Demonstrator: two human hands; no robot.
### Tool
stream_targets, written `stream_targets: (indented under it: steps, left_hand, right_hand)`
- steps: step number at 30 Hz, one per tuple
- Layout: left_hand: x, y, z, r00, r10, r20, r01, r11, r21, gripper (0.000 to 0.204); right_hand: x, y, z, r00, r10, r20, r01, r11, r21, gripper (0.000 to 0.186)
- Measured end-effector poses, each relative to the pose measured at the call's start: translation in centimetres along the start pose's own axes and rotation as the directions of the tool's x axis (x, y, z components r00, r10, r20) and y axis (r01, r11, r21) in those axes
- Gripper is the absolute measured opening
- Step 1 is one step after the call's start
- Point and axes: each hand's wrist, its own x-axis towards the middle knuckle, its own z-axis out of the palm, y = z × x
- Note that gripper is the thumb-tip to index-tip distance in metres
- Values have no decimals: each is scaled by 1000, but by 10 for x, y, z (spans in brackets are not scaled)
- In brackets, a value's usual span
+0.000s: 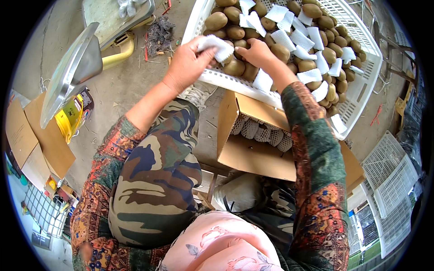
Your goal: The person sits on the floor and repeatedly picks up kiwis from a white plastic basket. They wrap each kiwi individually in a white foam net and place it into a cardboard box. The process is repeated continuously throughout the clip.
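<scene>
My left hand (190, 62) is closed around a white foam net sleeve (217, 46) at the near-left edge of a white plastic crate (217, 80). Whether a fruit sits inside that sleeve I cannot tell. Just to its right, my right hand (260, 55) reaches in among the heaped kiwis (332, 47), thumb and fingers around one brown kiwi (241, 44). More loose foam sleeves (283, 39) lie scattered over the fruit. Below the crate, between my legs, an open cardboard box (255, 158) holds a row of kiwis in foam sleeves (262, 132).
A scale with a metal pan (72, 74) and yellow frame stands at the left, a yellow bucket (74, 115) beside it. Flattened cardboard (38, 131) lies at far left. White crates (391, 180) are at the right. Dark debris (160, 34) lies on the floor.
</scene>
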Motion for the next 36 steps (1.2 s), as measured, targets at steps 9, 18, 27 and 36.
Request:
stream_targets:
  steps: [9,18,27,36]
  left_hand:
    - [-13,-3,-2,993,119,-23,-117,990,83,20]
    - [-10,-9,-2,989,146,-9,-143,980,135,21]
    - [-12,-15,-3,978,211,0,-209,968,141,22]
    - [-18,15,-1,997,-78,10,74,890,-449,25]
  right_hand:
    - [-28,-20,-28,998,-52,40,53,998,-41,63]
    - [-108,-16,-60,978,-162,131,-30,510,859,51]
    - [-160,-44,-73,822,-467,-326,564,747,353,60]
    - [-183,-50,-61,853,-326,-408,516,644,565,47]
